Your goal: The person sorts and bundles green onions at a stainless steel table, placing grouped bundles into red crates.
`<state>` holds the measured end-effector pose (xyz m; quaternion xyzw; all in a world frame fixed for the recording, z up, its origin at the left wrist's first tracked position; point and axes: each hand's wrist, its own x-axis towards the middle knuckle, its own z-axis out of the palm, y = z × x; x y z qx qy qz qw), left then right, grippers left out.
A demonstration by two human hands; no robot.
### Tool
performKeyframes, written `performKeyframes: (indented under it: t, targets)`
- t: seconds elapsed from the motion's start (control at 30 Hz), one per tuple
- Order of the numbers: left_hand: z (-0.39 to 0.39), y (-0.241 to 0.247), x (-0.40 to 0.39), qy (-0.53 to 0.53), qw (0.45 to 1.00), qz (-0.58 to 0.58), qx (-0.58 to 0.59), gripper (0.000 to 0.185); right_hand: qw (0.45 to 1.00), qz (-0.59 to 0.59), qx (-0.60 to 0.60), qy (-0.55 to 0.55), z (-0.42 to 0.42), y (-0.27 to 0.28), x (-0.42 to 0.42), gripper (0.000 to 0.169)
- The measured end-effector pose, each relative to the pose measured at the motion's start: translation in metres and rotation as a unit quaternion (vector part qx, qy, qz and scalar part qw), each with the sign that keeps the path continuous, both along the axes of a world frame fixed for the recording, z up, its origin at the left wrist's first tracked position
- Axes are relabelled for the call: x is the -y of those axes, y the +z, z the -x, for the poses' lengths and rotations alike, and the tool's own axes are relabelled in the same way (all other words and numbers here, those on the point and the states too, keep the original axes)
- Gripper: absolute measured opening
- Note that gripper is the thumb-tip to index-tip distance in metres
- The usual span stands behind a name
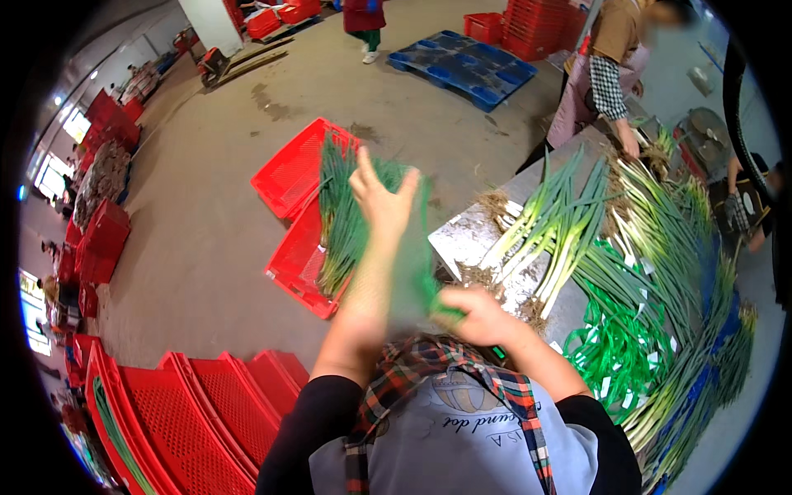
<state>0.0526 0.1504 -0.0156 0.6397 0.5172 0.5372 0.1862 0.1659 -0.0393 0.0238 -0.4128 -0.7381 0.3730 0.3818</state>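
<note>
My left hand (380, 195) is raised with its fingers spread, inside or behind a blurred green mesh net (408, 260); which of the two I cannot tell. My right hand (473, 312) is closed on the gathered end of this net, close to my apron. Beyond the left hand, a bundle of green onions (337, 216) lies across red plastic crates (291, 167) on the floor. To the right, loose green onions with roots (557, 232) lie on a metal table (458, 238). A heap of green mesh nets with white tags (619, 352) is on its near part.
Red perforated crates (192, 408) stand at the lower left. A blue plastic pallet (464, 65) lies on the floor ahead, near stacked red crates (538, 31). A co-worker in a checked sleeve (608, 86) reaches onto the table's far end. Another person (365, 25) is farther off.
</note>
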Motion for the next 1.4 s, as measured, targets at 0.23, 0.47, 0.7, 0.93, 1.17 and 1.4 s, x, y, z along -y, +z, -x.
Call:
performKeyframes:
  t: [0.23,0.47,0.7,0.93,1.17,1.4]
  targets:
    - [-0.023,0.038,0.029,-0.372,0.516,0.392,0.665,0.025,0.962,0.264,-0.062,-0.028,0.002,-0.055,0.032,0.014]
    - [0.044,-0.103,0.047,-0.370,0.483,0.350,0.713,0.026,0.972,0.231,-0.052,0.000,-0.006,-0.111,0.070,0.017]
    - [0.012,-0.142,0.116,-0.114,0.794,0.427,0.417,0.040,0.955,0.261,-0.143,-0.020,-0.055,-0.110,0.121,0.013]
    - [-0.100,-0.159,0.137,-0.176,0.966,0.187,-0.031,0.076,0.946,0.281,-0.093,-0.128,-0.092,-0.165,0.156,0.018]
    - [-0.100,-0.163,0.151,-0.140,0.924,0.257,-0.245,0.047,0.893,0.304,-0.092,-0.318,-0.093,-0.167,0.139,0.039]
    - [-0.102,-0.155,0.161,-0.229,0.935,0.135,-0.234,0.044,0.864,0.446,0.051,-0.229,-0.116,-0.159,0.069,0.068]
